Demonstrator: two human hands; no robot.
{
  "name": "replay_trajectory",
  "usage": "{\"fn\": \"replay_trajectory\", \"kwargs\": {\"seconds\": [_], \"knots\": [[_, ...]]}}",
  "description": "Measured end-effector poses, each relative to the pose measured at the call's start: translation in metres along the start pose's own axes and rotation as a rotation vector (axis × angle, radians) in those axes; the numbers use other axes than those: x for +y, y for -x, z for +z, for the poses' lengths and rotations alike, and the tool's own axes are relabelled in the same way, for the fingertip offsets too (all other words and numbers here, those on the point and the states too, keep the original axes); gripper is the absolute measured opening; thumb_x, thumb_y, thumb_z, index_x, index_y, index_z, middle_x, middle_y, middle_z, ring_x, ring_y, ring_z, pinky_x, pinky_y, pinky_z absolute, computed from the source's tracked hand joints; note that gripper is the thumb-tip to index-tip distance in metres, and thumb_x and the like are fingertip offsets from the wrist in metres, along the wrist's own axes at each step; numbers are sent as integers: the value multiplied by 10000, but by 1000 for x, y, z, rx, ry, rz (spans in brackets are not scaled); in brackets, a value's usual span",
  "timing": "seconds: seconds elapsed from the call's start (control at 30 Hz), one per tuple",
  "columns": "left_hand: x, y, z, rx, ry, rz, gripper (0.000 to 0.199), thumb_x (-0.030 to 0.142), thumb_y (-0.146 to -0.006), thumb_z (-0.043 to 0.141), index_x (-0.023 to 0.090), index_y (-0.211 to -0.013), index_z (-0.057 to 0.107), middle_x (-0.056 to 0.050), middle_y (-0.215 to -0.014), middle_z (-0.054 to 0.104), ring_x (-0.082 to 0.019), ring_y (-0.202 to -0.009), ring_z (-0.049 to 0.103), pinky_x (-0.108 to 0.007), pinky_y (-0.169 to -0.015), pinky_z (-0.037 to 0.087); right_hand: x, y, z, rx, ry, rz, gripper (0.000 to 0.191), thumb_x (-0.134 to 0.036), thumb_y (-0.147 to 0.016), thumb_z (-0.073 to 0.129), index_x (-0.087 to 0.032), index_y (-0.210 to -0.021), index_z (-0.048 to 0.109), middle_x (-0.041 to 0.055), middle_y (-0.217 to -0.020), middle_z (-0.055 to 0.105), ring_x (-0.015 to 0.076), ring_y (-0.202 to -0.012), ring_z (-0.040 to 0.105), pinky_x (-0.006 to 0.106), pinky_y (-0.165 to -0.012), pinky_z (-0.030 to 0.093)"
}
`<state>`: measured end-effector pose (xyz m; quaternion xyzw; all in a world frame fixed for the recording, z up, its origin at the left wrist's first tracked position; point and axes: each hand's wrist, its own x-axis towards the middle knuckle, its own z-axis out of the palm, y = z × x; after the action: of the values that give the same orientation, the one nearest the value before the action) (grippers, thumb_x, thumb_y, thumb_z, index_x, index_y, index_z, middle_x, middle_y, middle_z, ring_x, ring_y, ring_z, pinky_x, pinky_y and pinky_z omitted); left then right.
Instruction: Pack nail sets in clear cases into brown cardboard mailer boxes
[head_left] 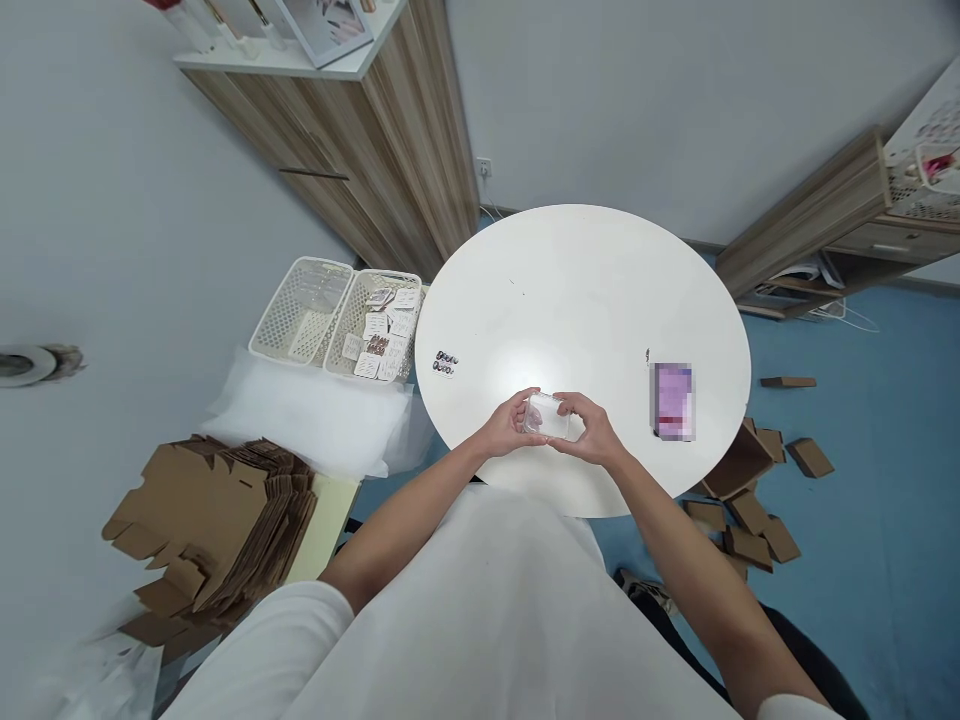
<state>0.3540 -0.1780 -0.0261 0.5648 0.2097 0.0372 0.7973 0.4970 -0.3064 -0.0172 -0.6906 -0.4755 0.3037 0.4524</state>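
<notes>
Between my two hands I hold a small clear plastic box (pixel 551 416) above the near edge of the round white table (pixel 570 310). My left hand (pixel 511 425) grips its left end, and my right hand (pixel 591 430) grips its right end. Fingers show through the clear walls; whether anything lies inside I cannot tell. Left of my hands, a small card with two rows of dark pieces (pixel 444 363) lies on the tabletop. To the right lies a purple rectangular item (pixel 673 402), blurred out by coarse pixels.
Two white baskets stand left of the table; the nearer basket (pixel 375 325) holds several cards. Below them lie white wrapping sheets (pixel 315 410) and a stack of flat cardboard boxes (pixel 225 520). Folded brown boxes (pixel 750 515) lie on the blue floor at right. A wood-grain cabinet (pixel 322 150) stands behind.
</notes>
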Motion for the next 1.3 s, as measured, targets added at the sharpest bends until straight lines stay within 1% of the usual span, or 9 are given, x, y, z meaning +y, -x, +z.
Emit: {"fn": "replay_trajectory", "kwargs": {"seconds": [0.43, 0.53, 0.63, 0.7, 0.83, 1.0, 1.13, 1.23, 1.3], "knots": [[-8, -3, 0, -12, 40, 13, 863, 189, -563, 753, 252, -1303, 313, -72, -1014, 529, -153, -871, 541, -295, -729, 455, 9, -2, 2, 35, -205, 83, 369, -337, -555, 708, -213, -841, 510, 93, -1094, 556, 219, -954, 539, 351, -783, 441], [-5, -5, -1, -25, 50, 3, 892, 160, -593, 727, 285, -1336, 249, -44, -976, 528, -111, -791, 543, -316, -755, 446, 7, -7, -3, 3, -256, 125, 354, -345, -598, 681, -215, -876, 505, 77, -1094, 558, 183, -868, 559, 339, -756, 451], [-4, -5, -2, -11, 65, -64, 912, 150, -607, 703, 324, -1348, 200, -25, -954, 512, -102, -767, 541, -329, -734, 454, 7, -10, -9, -22, -304, 195, 306, -372, -662, 625, -216, -893, 498, 56, -1024, 583, 162, -796, 572, 318, -698, 460], [-7, -2, -4, 59, 57, -120, 833, 166, -643, 670, 324, -1336, 236, -14, -928, 501, -89, -734, 533, -326, -708, 463, 7, -10, -11, -38, -297, 239, 299, -400, -675, 607, -214, -886, 504, 42, -974, 593, 162, -775, 578, 304, -663, 460], [-21, 8, -9, 200, -68, -152, 572, 179, -673, 640, 224, -1207, 440, 2, -853, 507, -52, -634, 509, -287, -685, 456, 4, -11, -10, -51, -310, 331, 290, -479, -738, 513, -208, -843, 513, 15, -864, 593, 152, -739, 589, 310, -674, 465], [-35, 17, -13, 180, -190, -111, 471, 210, -676, 647, 201, -1121, 492, 5, -832, 533, -50, -626, 523, -236, -659, 426, 6, -18, -3, 78, -390, 479, 423, -579, -788, 353, -184, -736, 494, 26, -721, 579, 144, -661, 596, 304, -642, 480], [-41, 20, -12, 191, -181, -98, 455, 217, -674, 651, 203, -1100, 494, 4, -832, 532, -62, -649, 541, -228, -651, 423, 14, -25, 5, 118, -333, 579, 439, -603, -779, 346, -190, -796, 495, -20, -587, 534, 101, -463, 516, 271, -533, 445], [-45, 20, -11, 209, -149, -101, 438, 206, -664, 660, 198, -1071, 499, 8, -826, 525, -61, -639, 546, -232, -653, 426, 20, -28, 12, 122, -295, 614, 442, -600, -779, 342, -200, -863, 510, -43, -565, 484, 91, -433, 468, 256, -497, 416], [-50, 20, -10, 238, -125, -117, 425, 196, -659, 662, 194, -1052, 499, 8, -830, 523, -60, -628, 547, -238, -654, 431, 24, -26, 17, 126, -301, 643, 456, -596, -779, 339, -205, -936, 515, -32, -622, 500, 94, -462, 471, 258, -509, 420]]}}
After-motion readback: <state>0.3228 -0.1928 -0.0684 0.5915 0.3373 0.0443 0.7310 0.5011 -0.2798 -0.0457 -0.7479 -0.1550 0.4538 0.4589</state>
